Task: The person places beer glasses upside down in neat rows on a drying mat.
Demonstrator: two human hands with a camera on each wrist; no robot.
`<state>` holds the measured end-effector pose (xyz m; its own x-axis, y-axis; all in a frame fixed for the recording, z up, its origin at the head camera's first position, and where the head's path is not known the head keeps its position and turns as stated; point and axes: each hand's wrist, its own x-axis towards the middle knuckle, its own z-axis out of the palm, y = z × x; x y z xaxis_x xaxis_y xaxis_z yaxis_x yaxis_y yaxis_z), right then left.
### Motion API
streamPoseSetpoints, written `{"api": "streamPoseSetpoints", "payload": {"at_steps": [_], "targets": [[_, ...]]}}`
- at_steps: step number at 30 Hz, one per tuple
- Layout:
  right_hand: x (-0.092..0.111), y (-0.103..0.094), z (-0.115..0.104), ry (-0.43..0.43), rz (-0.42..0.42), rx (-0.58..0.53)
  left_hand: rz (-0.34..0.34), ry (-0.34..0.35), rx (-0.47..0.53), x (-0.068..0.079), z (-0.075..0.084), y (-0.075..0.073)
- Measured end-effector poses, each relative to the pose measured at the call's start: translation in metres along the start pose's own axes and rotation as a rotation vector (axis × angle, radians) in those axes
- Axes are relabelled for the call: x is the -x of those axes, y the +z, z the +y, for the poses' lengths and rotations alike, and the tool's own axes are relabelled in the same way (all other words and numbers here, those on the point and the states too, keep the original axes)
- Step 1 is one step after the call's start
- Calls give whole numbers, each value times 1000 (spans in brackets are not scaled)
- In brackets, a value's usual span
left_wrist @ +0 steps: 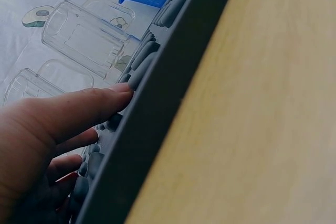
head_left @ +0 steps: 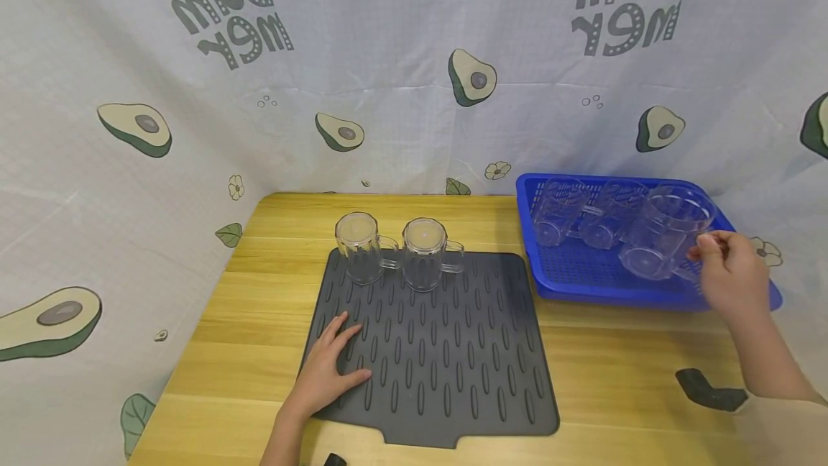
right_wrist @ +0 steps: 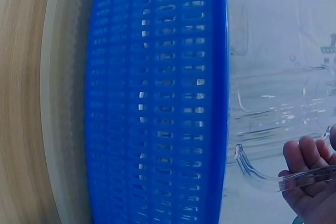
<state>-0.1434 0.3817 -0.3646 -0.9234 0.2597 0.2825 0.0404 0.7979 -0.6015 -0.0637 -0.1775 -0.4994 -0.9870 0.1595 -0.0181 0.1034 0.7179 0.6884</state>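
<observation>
My right hand (head_left: 737, 275) grips the handle of a clear glass mug (head_left: 666, 232) at the right side of the blue basket (head_left: 614, 298). In the right wrist view its fingers curl round the clear handle (right_wrist: 257, 174), the mug lying beyond the basket wall. Two more clear mugs (head_left: 556, 214) sit inside the basket. On the dark grey ridged mat (head_left: 446, 358), my left hand (head_left: 326, 369) rests with fingers spread at the left edge. Two mugs stand upside down along the mat's far edge, a left one (head_left: 359, 250) and a right one (head_left: 423, 257), handles to the right.
The wooden table (head_left: 608, 380) carries the mat and, at its back right, the basket. A white curtain (head_left: 388, 34) printed with avocados hangs behind and at the sides. A dark strap-like piece (head_left: 710, 390) shows by the right forearm.
</observation>
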Motion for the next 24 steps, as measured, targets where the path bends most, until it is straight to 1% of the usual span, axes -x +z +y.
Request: {"api": "streamPoseSetpoints", "payload": {"at_steps": [11,21,24], "targets": [[9,-3,-20,3,6,-34,-3,-8,-1,-1,1,-1],[20,-3,-43,-51,63,-107,-11,-11,2,-1,0,0],[22,-3,-49,-58,62,-129,-13,-8,7,-1,0,0]]}}
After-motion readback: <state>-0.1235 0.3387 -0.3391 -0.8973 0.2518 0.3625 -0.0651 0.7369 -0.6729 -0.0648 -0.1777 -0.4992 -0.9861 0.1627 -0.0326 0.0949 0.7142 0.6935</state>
